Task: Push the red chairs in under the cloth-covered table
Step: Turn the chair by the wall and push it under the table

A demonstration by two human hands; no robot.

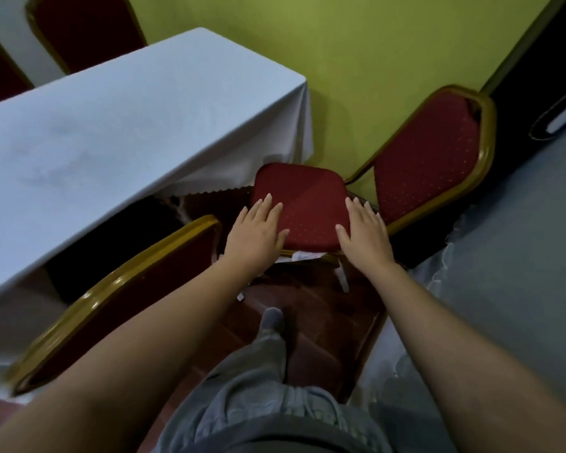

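Observation:
A red chair with a gold frame stands at the table's end, turned sideways; its seat cushion (303, 204) is in the middle and its backrest (428, 155) leans to the right. My left hand (257, 232) lies flat on the seat's near left corner, fingers spread. My right hand (365, 233) rests flat on its near right corner. A second red chair (125, 299) stands at the left with its backrest against the long side of the white cloth-covered table (118, 125).
Two more red chair backs (85, 31) show beyond the table at top left. A green wall (356, 60) lies behind. Grey fabric (510, 256) covers something on the right. My leg and foot (272, 318) stand on the dark red floor.

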